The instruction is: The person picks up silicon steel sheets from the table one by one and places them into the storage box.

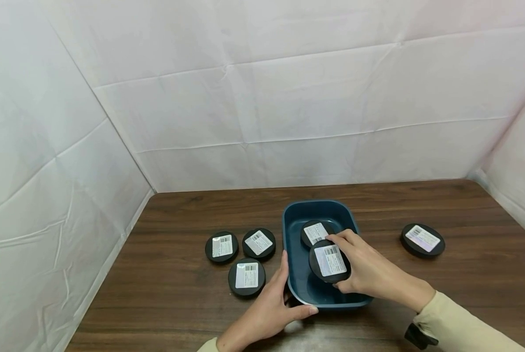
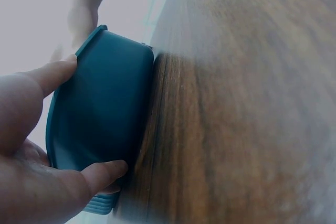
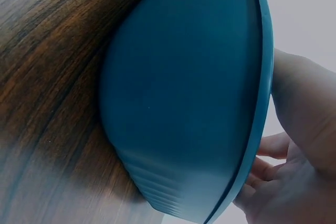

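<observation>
A deep blue rectangular bin (image 1: 302,288) stands on the wooden table. Over its inside, my right hand (image 1: 359,266) holds a black round disc (image 1: 330,260) with a white barcode label, thumb and fingers at its edge. Behind that, partly covered, a similar labelled disc (image 1: 315,231) lies in the bin. My left hand (image 1: 271,308) touches the bin's near left corner, fingers extended along the left side and thumb toward the front rim. In the left wrist view, the thumb and a finger of the left hand (image 2: 42,145) rest against the bin's outer wall (image 2: 105,98).
Left of the bin, three more labelled black discs lie close together: one near disc (image 1: 247,278) and two behind it, a left disc (image 1: 221,247) and a right disc (image 1: 259,243). Another disc (image 1: 422,240) lies to the far right. White sheeting (image 1: 289,107) encloses the table.
</observation>
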`<action>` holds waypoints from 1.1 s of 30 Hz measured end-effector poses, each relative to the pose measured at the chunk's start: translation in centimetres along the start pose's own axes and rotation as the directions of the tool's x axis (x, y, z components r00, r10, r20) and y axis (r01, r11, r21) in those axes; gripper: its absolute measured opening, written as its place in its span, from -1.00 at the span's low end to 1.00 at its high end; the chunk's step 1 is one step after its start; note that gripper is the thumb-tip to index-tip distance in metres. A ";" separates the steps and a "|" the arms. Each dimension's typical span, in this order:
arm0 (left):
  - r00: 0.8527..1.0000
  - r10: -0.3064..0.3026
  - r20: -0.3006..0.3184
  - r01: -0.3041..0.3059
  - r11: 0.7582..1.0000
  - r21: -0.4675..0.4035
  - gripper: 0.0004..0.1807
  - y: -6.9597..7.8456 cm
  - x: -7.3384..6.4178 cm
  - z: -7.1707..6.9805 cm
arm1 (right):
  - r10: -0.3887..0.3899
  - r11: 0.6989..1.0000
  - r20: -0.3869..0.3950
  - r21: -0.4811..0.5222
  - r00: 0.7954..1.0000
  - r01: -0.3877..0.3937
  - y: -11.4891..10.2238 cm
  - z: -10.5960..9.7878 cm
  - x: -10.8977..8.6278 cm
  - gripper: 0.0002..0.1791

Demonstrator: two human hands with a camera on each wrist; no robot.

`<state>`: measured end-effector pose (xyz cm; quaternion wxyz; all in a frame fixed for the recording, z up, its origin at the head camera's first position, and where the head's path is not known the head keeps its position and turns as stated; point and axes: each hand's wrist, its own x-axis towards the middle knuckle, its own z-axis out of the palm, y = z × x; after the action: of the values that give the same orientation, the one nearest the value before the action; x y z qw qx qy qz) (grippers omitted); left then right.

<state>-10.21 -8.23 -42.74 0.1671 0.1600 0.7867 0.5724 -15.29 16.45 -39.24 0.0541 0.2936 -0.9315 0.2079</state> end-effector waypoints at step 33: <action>1.000 -0.011 -0.005 0.011 1.000 0.019 0.27 -0.1 0.0 0.0 | 0.077 0.993 0.145 0.078 0.986 -0.089 0.1 0.2 0.9 0.01</action>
<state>-10.26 -8.28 -42.83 0.1667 0.1560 0.7934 0.5642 -16.09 15.98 -39.23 -0.0332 0.2705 -0.9348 0.2277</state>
